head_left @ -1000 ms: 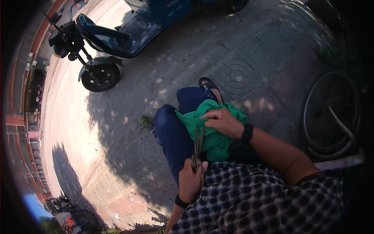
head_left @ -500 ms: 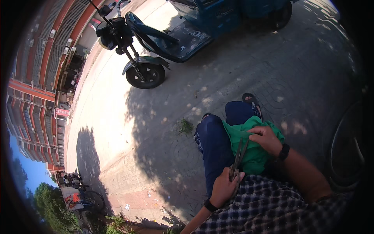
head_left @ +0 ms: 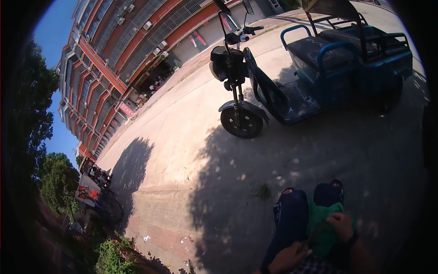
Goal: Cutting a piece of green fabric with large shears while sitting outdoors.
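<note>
Green cloth (head_left: 321, 212): lay bunched over the lap, against dark blue trousers (head_left: 288, 219), below the knees.
Right hand (head_left: 341, 225): was closed on the upper part of the cloth, thumb and fingers pinched together as far as the shadow allowed a reading.
Left hand (head_left: 287, 258): was wrapped around the scissors, low and beside the cloth.
Scissors (head_left: 314, 235): pointed up toward the right hand; blade opening and contact with the fabric could not be determined.
Cloth, work done: both hands were in position; no severed piece or cut edge was discernible.
Cloth, work left: the fabric remained in hand, not set aside; the outstanding amount could not be determined.
Cargo tricycle (head_left: 315, 98): stood parked ahead, well apart from the hands.
</note>
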Demonstrator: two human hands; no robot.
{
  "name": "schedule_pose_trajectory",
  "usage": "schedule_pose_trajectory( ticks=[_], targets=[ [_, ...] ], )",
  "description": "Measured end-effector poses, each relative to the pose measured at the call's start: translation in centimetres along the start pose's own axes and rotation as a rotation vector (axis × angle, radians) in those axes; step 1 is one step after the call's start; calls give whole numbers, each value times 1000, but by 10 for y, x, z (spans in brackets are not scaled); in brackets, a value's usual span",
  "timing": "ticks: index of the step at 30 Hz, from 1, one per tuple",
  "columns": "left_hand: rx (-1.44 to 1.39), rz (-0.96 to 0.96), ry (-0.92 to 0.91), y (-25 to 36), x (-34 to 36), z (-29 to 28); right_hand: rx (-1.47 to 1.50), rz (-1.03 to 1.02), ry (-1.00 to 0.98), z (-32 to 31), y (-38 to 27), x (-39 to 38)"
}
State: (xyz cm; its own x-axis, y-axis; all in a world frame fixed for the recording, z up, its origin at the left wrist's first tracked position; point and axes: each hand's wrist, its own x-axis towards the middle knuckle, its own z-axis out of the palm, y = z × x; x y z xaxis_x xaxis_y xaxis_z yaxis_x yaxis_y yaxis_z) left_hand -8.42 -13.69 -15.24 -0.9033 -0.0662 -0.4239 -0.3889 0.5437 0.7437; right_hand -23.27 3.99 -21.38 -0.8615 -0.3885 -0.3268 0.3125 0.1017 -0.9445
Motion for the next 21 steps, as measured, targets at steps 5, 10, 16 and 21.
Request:
schedule_pose_trajectory(
  ticks=[5, 10, 16, 21],
  targets=[
    [6, 36, 22, 6, 4, -3, -46, -52, 52, -3, 16, 7],
    [-72, 95, 127, 2, 5, 0, -67, -43, 52, -3, 3, 3],
    [20, 10, -1, 9, -4, -5, -74, -101, 21, -3, 4, 4],
    [42, 53, 34, -3, 3, 1, -59, -91, 51, -4, 14, 4]
  ],
)
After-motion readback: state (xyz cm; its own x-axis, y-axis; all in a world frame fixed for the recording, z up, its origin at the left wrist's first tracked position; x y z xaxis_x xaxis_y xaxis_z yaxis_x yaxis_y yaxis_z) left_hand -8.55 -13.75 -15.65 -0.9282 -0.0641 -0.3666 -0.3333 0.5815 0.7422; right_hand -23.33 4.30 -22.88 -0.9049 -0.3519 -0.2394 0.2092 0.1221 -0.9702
